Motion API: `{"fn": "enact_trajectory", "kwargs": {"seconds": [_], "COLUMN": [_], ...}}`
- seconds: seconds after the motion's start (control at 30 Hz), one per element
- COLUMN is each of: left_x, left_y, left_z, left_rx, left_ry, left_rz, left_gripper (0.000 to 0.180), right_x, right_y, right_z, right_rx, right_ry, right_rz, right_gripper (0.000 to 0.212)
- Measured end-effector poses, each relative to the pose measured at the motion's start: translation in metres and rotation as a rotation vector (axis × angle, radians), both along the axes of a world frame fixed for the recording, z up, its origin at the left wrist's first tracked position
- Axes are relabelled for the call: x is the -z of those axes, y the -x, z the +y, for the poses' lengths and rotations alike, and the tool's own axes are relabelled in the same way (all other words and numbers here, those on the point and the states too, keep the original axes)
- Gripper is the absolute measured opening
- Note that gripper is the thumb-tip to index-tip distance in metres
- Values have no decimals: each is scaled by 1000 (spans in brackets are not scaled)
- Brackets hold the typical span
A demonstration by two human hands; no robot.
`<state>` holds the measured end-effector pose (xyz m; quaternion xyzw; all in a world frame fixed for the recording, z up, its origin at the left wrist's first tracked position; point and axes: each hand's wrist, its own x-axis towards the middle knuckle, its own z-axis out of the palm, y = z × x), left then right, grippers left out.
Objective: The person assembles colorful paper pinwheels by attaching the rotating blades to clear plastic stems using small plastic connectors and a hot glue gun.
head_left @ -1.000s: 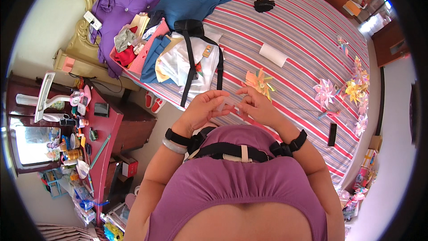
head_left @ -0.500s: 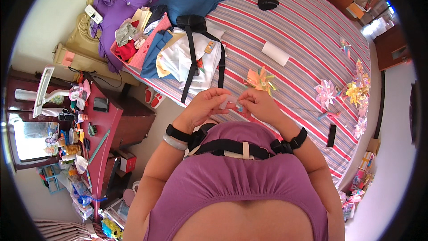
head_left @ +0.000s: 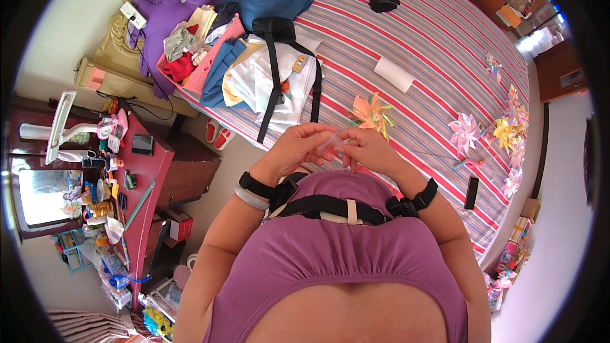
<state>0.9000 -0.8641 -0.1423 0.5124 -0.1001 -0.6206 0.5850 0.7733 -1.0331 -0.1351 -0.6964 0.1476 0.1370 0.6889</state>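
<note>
Both hands meet over the near edge of the bed, just in front of my body. My left hand (head_left: 300, 148) pinches a small, pale, see-through piece (head_left: 332, 143), thin like plastic film. From the other side, my right hand (head_left: 370, 150) grips the same piece between thumb and fingers. Its exact shape is partly covered by the fingertips. Right behind the hands lies an orange pinwheel (head_left: 370, 114) with shiny yellow-green strips.
On the striped bed (head_left: 406, 38) are a white paper roll (head_left: 393, 75), a pink pinwheel (head_left: 464, 134), a yellow pinwheel (head_left: 506, 133) and a black phone (head_left: 471, 193). Folded cloths and a pink basket (head_left: 216, 57) lie left. A cluttered red dresser (head_left: 145, 165) stands further left.
My hands have drawn closer together, and the right fingers now overlap the pale piece. The bluish bit that showed by the right fingertips is no longer visible.
</note>
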Motion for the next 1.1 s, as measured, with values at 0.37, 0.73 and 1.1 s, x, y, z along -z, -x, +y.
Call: {"fn": "enact_trajectory", "kwargs": {"seconds": [0.37,0.73,1.1], "left_x": [-7,-1,-3], "left_y": [10,13,-8], "left_z": [1,4,11], "left_rx": [-59,-33,-315], "left_ry": [-113,-36,92], "left_rz": [-186,-478,-493], "left_gripper": [19,14,12], "right_x": [12,6,35], "right_y": [0,2,3], "right_z": [-5,-7,-32], "right_rx": [173,123,256], "right_ry": [-127,-115,364], "right_rz": [-18,46,-204], "right_gripper": [22,18,17]}}
